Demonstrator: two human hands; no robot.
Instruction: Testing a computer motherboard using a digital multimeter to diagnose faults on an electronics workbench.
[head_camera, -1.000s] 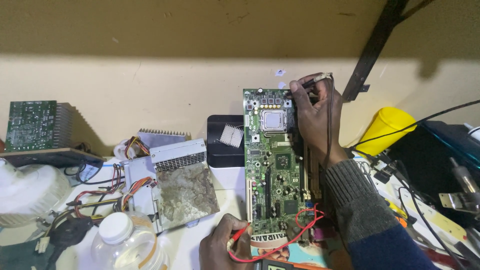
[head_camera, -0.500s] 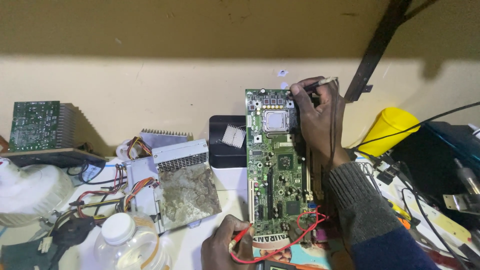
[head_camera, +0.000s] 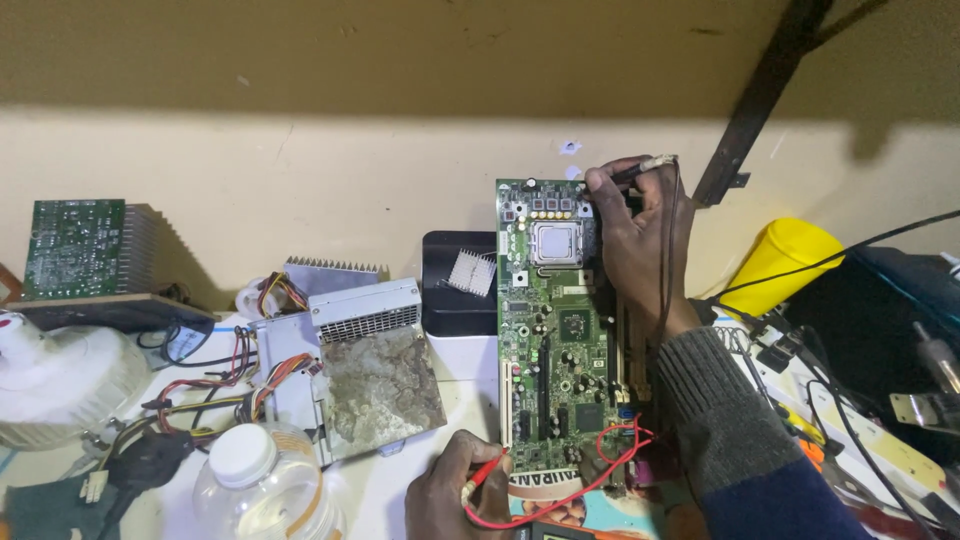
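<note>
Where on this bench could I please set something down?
Bare white table shows between the dusty power supply and the green motherboard, ahead of the left hand. Left is crowded with cables and a bottle; right of the right hand, tools and wires.

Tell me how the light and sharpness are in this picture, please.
Head view: light falls on the green circuit board and both hands, left hand, right hand; a wide shadow covers the upper wall; the right edge is dark; the board looks sharp, without strong glare.
</note>
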